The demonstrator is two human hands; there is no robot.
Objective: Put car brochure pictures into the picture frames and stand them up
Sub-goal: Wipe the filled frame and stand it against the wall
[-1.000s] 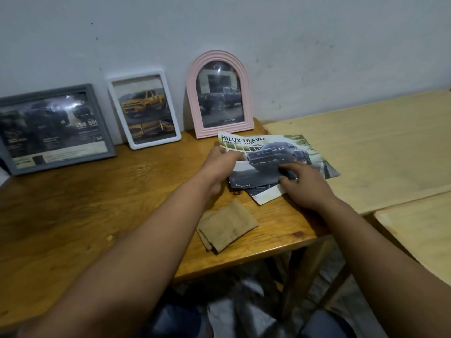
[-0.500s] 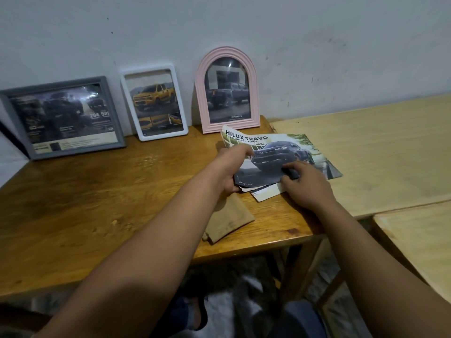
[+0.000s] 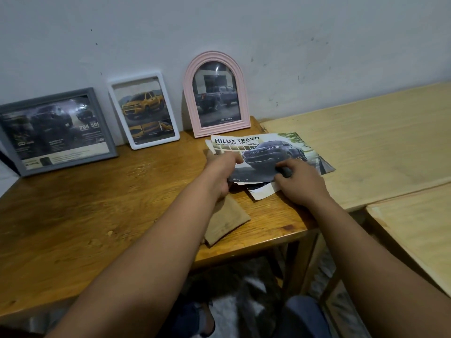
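Three frames lean upright against the wall, each with a car picture inside: a grey frame (image 3: 56, 130) at the left, a white frame (image 3: 144, 110) in the middle and a pink arched frame (image 3: 216, 93) at the right. A car brochure (image 3: 271, 152) titled "Hilux Travo" lies on the brown table in front of the pink frame, over loose paper scraps (image 3: 262, 191). My left hand (image 3: 220, 170) grips the brochure's left edge. My right hand (image 3: 300, 181) pinches its near edge.
A folded tan cloth (image 3: 225, 220) lies just under my left wrist. The brown table (image 3: 97, 203) meets a pale wooden table (image 3: 366, 137) at the right, with another pale surface (image 3: 419, 228) nearer. The grey wall stands right behind the frames.
My left hand has slid a little further along the brochure's left edge and lifted it slightly. The camera has shifted, the frames stay where they were.
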